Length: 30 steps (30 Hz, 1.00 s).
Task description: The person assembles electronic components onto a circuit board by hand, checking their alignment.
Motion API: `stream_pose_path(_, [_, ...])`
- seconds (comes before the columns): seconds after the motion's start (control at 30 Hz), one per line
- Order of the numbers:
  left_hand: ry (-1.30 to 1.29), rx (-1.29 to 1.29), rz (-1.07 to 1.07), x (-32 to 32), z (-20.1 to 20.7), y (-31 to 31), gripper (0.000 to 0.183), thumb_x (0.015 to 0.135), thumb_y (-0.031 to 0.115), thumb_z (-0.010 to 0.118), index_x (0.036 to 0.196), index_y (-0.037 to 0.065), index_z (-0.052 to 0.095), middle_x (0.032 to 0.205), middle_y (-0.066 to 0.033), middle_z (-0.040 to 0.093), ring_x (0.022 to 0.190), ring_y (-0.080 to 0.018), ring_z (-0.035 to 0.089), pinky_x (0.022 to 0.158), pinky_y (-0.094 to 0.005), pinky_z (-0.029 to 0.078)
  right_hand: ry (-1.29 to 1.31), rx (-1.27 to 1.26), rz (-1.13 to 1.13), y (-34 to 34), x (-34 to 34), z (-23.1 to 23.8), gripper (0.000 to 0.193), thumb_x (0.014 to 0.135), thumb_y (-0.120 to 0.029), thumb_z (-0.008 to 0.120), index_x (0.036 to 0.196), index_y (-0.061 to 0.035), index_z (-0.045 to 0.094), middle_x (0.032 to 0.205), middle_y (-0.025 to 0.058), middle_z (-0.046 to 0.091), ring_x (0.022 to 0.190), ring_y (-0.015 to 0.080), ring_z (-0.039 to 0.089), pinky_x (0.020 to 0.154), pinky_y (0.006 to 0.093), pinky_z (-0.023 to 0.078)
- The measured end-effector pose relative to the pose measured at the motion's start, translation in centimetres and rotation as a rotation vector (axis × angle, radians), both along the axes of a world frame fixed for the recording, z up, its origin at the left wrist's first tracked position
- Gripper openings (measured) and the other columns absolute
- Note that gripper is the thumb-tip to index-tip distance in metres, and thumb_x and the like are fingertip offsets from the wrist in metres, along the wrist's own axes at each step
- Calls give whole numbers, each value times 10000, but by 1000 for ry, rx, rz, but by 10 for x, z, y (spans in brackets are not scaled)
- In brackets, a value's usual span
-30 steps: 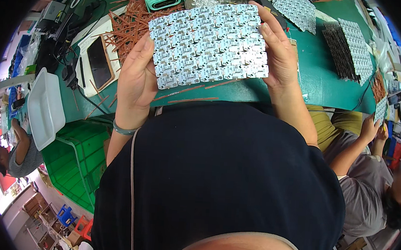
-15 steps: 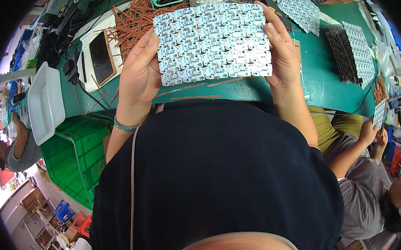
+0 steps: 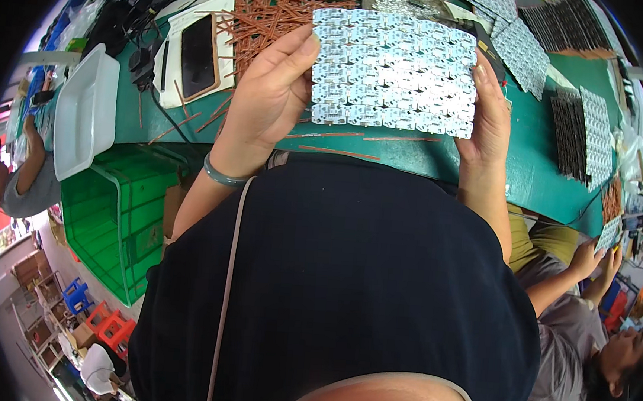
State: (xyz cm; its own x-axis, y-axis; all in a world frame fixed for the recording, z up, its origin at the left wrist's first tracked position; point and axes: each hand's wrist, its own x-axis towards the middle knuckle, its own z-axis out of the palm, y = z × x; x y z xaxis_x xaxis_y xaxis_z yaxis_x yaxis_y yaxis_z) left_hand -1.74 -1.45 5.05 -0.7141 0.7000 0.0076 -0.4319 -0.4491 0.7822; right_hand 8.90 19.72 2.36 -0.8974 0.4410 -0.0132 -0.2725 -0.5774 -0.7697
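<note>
The left hand (image 3: 273,89) grasps the panel (image 3: 393,75) by its left edge and the right hand (image 3: 489,112) grasps its right edge, so the panel spans the gap between them above the table (image 3: 526,159). Left of the panel, past the left hand, lies a phone (image 3: 199,58); brown strips (image 3: 269,14) lie nearer the panel.

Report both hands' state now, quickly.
Left hand: closed on the left edge of the white patterned panel.
Right hand: closed on the right edge of the same panel.
</note>
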Motion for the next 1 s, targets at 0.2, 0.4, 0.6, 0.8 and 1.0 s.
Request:
stream_pose_path(0.2, [120, -30, 41, 0, 3, -1, 311, 924, 137, 436, 1176, -43, 461, 1048, -86, 580, 933, -133, 570, 800, -264, 474, -84, 76, -21, 2, 2, -9, 352, 898, -201, 480, 1159, 36, 486, 1066, 110, 586, 947, 164, 574, 813, 291, 464])
stream_pose_path(0.4, [282, -66, 155, -9, 4, -8, 308, 913, 87, 441, 1183, -62, 447, 1011, -105, 594, 869, -136, 597, 747, -245, 498, -190, 130, 151, -3, 5, -11, 556, 934, -446, 288, 1145, 47, 437, 965, 186, 593, 692, 253, 632, 571, 309, 544])
stream_pose_path(0.6, [672, -278, 243, -6, 12, -12, 249, 845, -5, 501, 1087, -37, 552, 996, -89, 608, 930, -149, 569, 805, -258, 449, -119, -20, 396, -8, -1, -9, 691, 894, -564, 246, 1208, 43, 354, 989, 279, 559, 706, 288, 629, 588, 337, 556])
stream_pose_path(0.8, [1461, -339, 85, -21, 19, -28, 320, 596, -82, 589, 800, 140, 695, 1031, -85, 608, 1054, -271, 513, 897, -369, 386, -41, -148, 237, -2, -4, -1, 412, 838, -123, 508, 1211, 34, 431, 1114, 120, 563, 1004, 178, 550, 889, 310, 430])
stream_pose_path(1.0, [732, -244, 304, -10, -3, -14, 293, 756, -69, 454, 1011, 32, 556, 1065, -125, 538, 957, -200, 528, 857, -323, 415, -46, 86, 107, -10, -2, 2, 426, 785, 0, 510, 1198, 33, 415, 1060, 131, 593, 991, 164, 555, 853, 273, 427])
